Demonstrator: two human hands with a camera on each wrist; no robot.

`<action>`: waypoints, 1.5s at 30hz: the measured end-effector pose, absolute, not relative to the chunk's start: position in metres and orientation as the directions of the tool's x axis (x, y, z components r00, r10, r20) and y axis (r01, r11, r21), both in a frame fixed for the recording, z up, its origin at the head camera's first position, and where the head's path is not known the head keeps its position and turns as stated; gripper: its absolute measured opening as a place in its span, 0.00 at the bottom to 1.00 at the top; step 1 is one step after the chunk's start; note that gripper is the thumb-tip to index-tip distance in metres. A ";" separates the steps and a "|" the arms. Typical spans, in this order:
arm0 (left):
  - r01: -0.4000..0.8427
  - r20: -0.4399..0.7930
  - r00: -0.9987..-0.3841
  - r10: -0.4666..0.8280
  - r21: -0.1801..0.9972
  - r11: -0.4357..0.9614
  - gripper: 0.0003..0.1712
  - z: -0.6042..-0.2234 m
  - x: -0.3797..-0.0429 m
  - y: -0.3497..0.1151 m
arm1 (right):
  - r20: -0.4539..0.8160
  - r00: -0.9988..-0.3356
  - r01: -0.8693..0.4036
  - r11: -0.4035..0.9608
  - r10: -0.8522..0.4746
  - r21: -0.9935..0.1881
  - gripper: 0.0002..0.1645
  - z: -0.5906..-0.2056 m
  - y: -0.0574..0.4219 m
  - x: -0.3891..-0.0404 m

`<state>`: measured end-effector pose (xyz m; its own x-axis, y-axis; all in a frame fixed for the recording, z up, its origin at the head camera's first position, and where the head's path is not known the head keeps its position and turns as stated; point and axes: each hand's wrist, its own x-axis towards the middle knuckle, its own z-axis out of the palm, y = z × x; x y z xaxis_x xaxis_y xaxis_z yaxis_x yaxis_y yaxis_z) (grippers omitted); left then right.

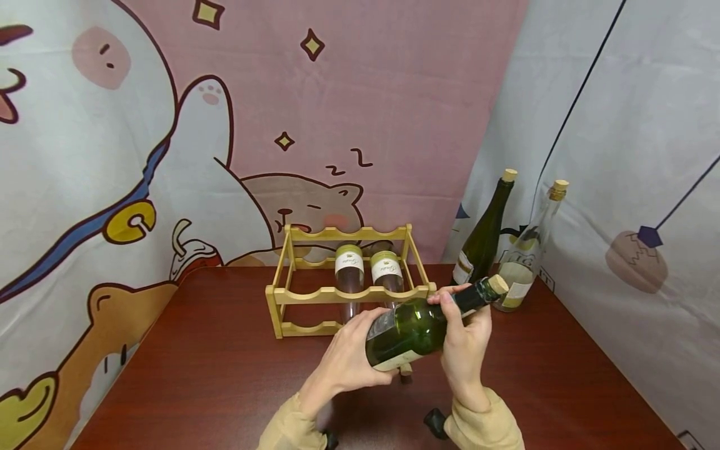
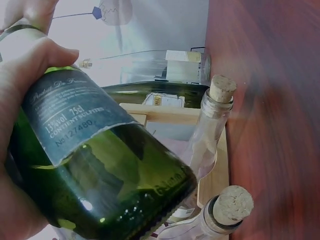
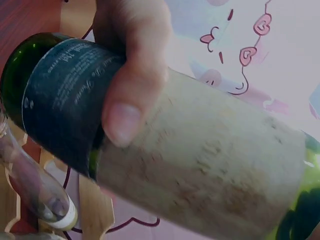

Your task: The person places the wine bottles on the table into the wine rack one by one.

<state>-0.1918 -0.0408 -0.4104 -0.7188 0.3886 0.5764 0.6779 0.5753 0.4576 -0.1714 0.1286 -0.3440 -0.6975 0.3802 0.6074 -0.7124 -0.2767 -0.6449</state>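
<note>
A green wine bottle [image 1: 416, 326] is held in the air, tilted, with its corked neck up to the right. Around the lower body wraps my left hand [image 1: 350, 355]; its thumb lies over the label in the right wrist view. My right hand [image 1: 468, 344] grips the neck, thumb along it below the cork [image 1: 497, 285]. The blue back label [image 2: 75, 115] faces the left wrist camera, and a pale, worn label [image 3: 205, 155] fills the right wrist view. Just behind the bottle stands a wooden wine rack [image 1: 298, 296], partly hidden by it.
Two clear bottles lie in the rack, their corks [image 2: 222, 89] toward the front. Against the right wall stand a dark green corked bottle [image 1: 488, 234] and a clear corked bottle [image 1: 520, 269]. Under everything is a reddish-brown table [image 1: 214, 369]; a patterned cloth [image 1: 394, 112] hangs behind.
</note>
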 end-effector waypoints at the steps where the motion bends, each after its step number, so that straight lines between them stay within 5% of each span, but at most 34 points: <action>1: 0.668 0.565 -0.729 0.386 0.465 0.581 0.56 -0.410 -0.192 -0.042 | 0.605 -0.710 -0.700 -0.268 0.361 -0.662 0.09 -0.344 0.130 -0.172; 11: 0.615 0.533 -0.769 0.353 0.463 0.639 0.55 -0.405 -0.197 -0.058 | 0.501 -0.859 -0.504 -0.006 0.102 -0.864 0.11 -0.336 0.160 -0.175; 19: 0.631 0.585 -0.733 0.348 0.392 0.669 0.55 -0.402 -0.199 -0.066 | 0.451 -0.891 -0.455 0.114 -0.057 -0.883 0.17 -0.332 0.180 -0.176; 29: 0.590 0.590 -0.736 0.333 0.318 0.742 0.57 -0.398 -0.198 -0.071 | 0.524 -0.850 -0.526 0.039 -0.044 -0.850 0.34 -0.333 0.187 -0.181; 34: 0.583 0.602 -0.727 0.331 0.286 0.761 0.57 -0.396 -0.199 -0.072 | 0.587 -0.810 -0.575 0.217 -0.014 -0.788 0.40 -0.334 0.190 -0.183; 45: 0.565 0.599 -0.724 0.343 0.230 0.792 0.58 -0.396 -0.200 -0.076 | 0.745 -0.662 -0.624 0.614 -0.085 -0.484 0.32 -0.335 0.205 -0.188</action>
<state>-0.1998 -0.0756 -0.3963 -0.7237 0.3425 0.5991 0.5652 0.7923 0.2297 -0.1876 0.2047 -0.3347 -0.6618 -0.0854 0.7448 -0.6238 0.6139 -0.4838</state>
